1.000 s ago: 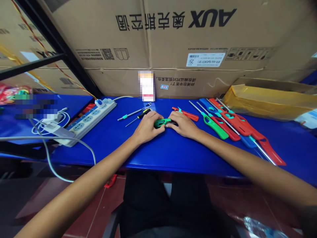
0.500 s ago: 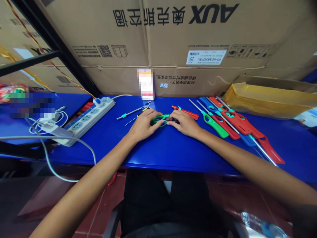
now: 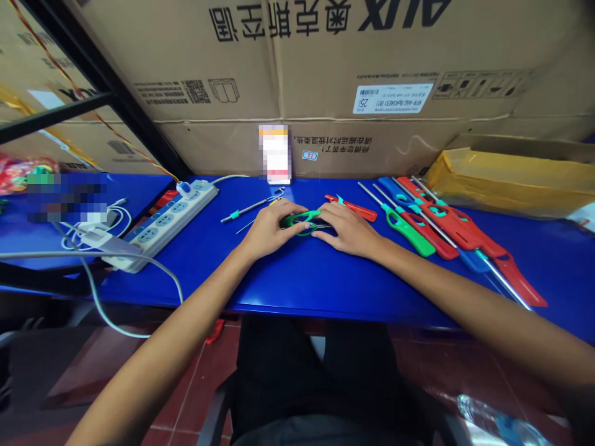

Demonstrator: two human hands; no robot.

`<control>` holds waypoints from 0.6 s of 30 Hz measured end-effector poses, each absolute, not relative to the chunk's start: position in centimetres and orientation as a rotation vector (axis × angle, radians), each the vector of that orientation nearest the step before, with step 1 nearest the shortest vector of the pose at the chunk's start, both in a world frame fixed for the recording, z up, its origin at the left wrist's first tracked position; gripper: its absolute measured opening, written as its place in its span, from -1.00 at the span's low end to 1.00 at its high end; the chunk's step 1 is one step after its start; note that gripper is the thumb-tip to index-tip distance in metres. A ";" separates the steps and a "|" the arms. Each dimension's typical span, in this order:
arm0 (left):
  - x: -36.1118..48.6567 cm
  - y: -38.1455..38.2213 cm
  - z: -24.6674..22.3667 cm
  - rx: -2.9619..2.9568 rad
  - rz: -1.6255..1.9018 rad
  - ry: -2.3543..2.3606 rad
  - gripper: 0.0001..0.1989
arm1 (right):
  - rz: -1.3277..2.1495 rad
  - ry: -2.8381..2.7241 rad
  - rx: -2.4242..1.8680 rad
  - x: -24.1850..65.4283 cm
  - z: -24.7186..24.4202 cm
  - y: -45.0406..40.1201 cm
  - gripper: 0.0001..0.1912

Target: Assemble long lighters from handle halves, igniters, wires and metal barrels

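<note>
Between my hands, low over the blue table (image 3: pixel 297 279), is a green plastic casing (image 3: pixel 303 218). My left hand (image 3: pixel 272 229) is closed on its left part, thumb along the near side. My right hand (image 3: pixel 346 229) grips the right end, where fingers hide small dark parts. Behind my right hand lies a red casing piece (image 3: pixel 365 210) with a teal bit. A metal rod with a teal piece (image 3: pixel 242 213) lies beyond my left hand, beside a thin-shafted tool partly hidden by that hand.
Several red, blue and green long-necked lighters (image 3: pixel 446 226) are piled at the right, before a yellow-taped box (image 3: pixel 511 179). A white power strip (image 3: pixel 162 223) and looping cables lie left. A lit phone (image 3: pixel 277 155) leans against the large carton (image 3: pixel 316 74) at the back.
The view has shifted slightly. My right fingers have moved a little on the green casing, and more of its right end shows. Both hands stay at it.
</note>
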State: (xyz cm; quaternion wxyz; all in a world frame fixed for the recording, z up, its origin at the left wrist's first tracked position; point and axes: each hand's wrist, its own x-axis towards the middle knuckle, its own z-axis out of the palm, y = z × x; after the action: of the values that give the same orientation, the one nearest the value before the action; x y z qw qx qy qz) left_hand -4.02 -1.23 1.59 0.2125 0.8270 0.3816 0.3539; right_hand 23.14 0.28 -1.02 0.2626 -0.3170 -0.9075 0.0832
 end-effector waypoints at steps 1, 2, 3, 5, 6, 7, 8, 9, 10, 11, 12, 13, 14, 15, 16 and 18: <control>-4.1 -1.2 1.5 2.276 0.990 1.059 -0.66 | 0.221 -2.466 -0.827 23.1 -1.0 0.3 -0.71; -4.1 -1.1 1.3 2.250 1.000 1.056 -0.66 | 0.225 -2.469 -0.797 23.1 -1.0 0.3 -0.70; -4.1 -1.1 1.2 2.223 1.008 1.052 -0.65 | 0.231 -2.469 -0.772 23.2 -1.1 0.3 -0.69; -4.2 -1.1 0.9 2.177 1.020 1.046 -0.65 | 0.243 -2.480 -0.746 23.2 -1.1 0.3 -0.70; -4.2 -1.0 0.9 2.162 1.025 1.045 -0.66 | 0.243 -2.494 -0.743 23.2 -1.0 0.2 -0.70; -4.2 -1.0 0.9 2.154 1.028 1.046 -0.67 | 0.236 -2.513 -0.746 23.2 -1.0 0.2 -0.71; -4.2 -1.0 0.9 2.148 1.033 1.047 -0.67 | 0.224 -2.533 -0.751 23.2 -1.0 0.2 -0.70; -4.2 -0.9 1.0 2.140 1.039 1.046 -0.67 | 0.209 -2.550 -0.754 23.2 -0.9 0.1 -0.69; -4.2 -0.9 1.0 2.128 1.044 1.041 -0.67 | 0.194 -2.560 -0.753 23.2 -0.9 0.1 -0.68; -4.2 -0.8 1.1 2.113 1.047 1.033 -0.66 | 0.180 -2.564 -0.746 23.1 -0.8 0.0 -0.66; -4.2 -0.7 1.1 2.095 1.049 1.027 -0.66 | 0.172 -2.563 -0.736 23.1 -0.8 -0.1 -0.65; -4.1 -0.7 1.2 2.072 1.050 1.022 -0.66 | 0.169 -2.558 -0.722 23.1 -0.8 -0.1 -0.63; -4.1 -0.6 1.2 2.048 1.050 1.017 -0.65 | 0.168 -2.554 -0.705 23.0 -0.9 -0.2 -0.62; -4.0 -0.5 1.2 2.024 1.046 1.013 -0.64 | 0.165 -2.552 -0.689 23.0 -0.9 -0.2 -0.61; -4.0 -0.5 1.3 2.002 1.042 1.009 -0.63 | 0.158 -2.554 -0.676 23.0 -1.0 -0.2 -0.60; -3.9 -0.3 1.4 1.963 1.019 1.004 -0.60 | 0.130 -2.562 -0.652 22.9 -1.2 0.0 -0.58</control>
State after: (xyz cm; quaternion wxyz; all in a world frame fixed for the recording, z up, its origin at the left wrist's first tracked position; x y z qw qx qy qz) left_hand -3.87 -0.34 1.41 0.3489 0.7573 0.3876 0.3932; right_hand 22.88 -0.03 -1.19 0.2451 -0.2387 -0.9384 0.0476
